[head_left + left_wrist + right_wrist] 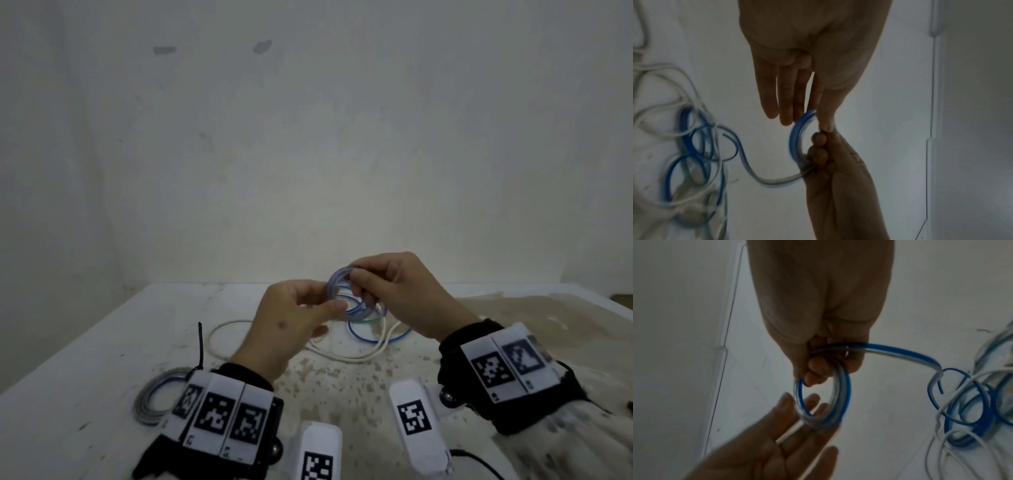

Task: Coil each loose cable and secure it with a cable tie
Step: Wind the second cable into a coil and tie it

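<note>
A blue-and-clear cable is partly wound into a small coil (337, 291) held above the table. My right hand (359, 286) grips the coil's top, fingers curled through the loops (822, 402). My left hand (329, 305) lies under the coil's lower edge with straight fingers (797, 423), the thumb apart from it. The cable's free length (900, 352) trails down to loose blue loops (363, 337) on the table. A loose white cable (342, 358) is tangled with those loops.
A grey coil (154, 399) bound by a black cable tie (200, 346) lies at the front left of the white table (102, 342). A plain wall stands close behind the table. The table's right part is stained brown.
</note>
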